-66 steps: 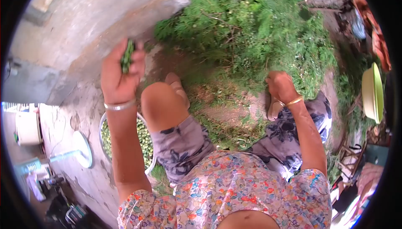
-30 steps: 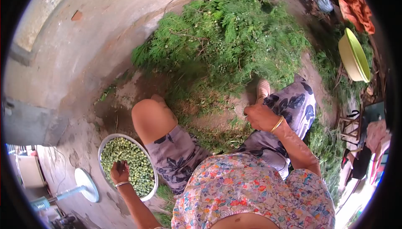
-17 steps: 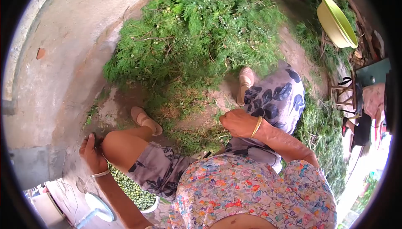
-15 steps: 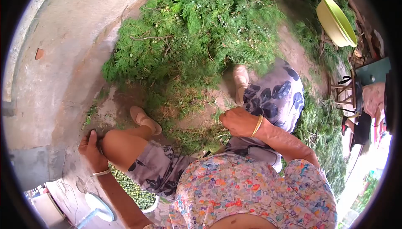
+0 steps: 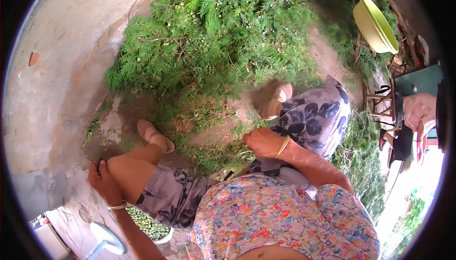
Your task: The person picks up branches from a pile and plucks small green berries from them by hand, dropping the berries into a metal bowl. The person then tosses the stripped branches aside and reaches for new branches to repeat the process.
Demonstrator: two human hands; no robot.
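My left hand (image 5: 103,184), a bracelet at its wrist, is beside the outer side of my bare knee (image 5: 127,172), its fingers curled together. Whatever it may hold is too small to tell. Over my lap, my right hand (image 5: 266,142) is closed, with a gold bangle (image 5: 283,147) at the wrist; its fingertips are hidden. A large heap of green conifer branches with small pale cones (image 5: 218,37) lies beyond my feet. Loose green sprigs (image 5: 209,151) are scattered on the ground between my shoes.
A container of small green cones (image 5: 149,224) stands beside my left leg. At the upper right are a yellow-green basin (image 5: 375,25) and a wooden stool (image 5: 381,102). More greenery (image 5: 363,160) lies at right. A person's leg shows at the right edge.
The view has shifted slightly, moving the scene left. My left hand's thumb and fingers are closer together against the knee. My right hand stays closed over my lap.
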